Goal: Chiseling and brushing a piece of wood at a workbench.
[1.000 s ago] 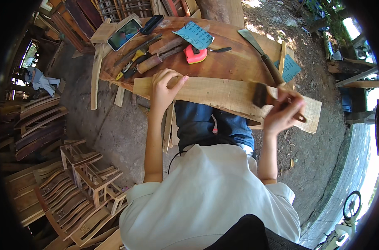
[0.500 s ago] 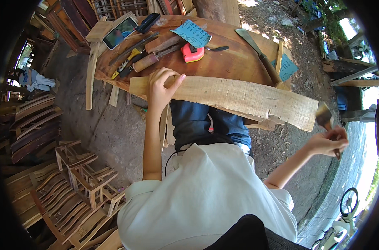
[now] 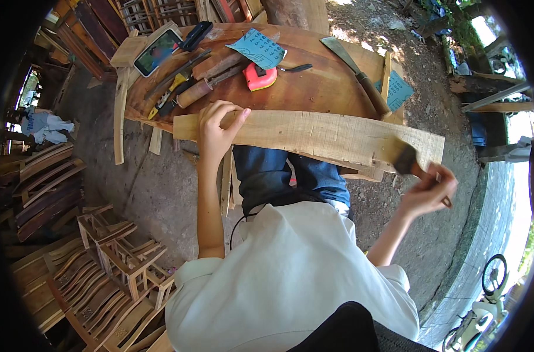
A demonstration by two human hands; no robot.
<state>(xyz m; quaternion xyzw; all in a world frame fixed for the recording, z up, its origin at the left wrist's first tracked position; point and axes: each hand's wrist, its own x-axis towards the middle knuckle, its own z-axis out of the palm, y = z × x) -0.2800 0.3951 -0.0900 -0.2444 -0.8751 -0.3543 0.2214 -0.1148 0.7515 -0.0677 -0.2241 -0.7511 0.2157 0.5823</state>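
Observation:
A long, slightly curved wooden board [image 3: 320,131] lies along the near edge of the worktable, its right end sticking out past the tabletop. My left hand [image 3: 217,124] is closed around the board near its left end, thumb on the upper face and the other fingers bent over. In my right hand [image 3: 429,190] is a paintbrush [image 3: 409,161], gripped by its handle. The bristles are blurred and lie over the right part of the board; whether they touch it I cannot tell.
On the wooden worktable [image 3: 314,88] lie a phone [image 3: 157,53], a pink tape measure [image 3: 260,77], blue sandpaper [image 3: 257,48], a wooden-handled tool [image 3: 195,94] and a long knife [image 3: 361,79]. Stacked wooden furniture parts [image 3: 97,287] fill the lower left. A motorbike [image 3: 478,320] stands at lower right.
My right hand has swung left with the paintbrush, from beyond the board's right end to over the board. My left hand keeps its hold. The whole view has shifted slightly.

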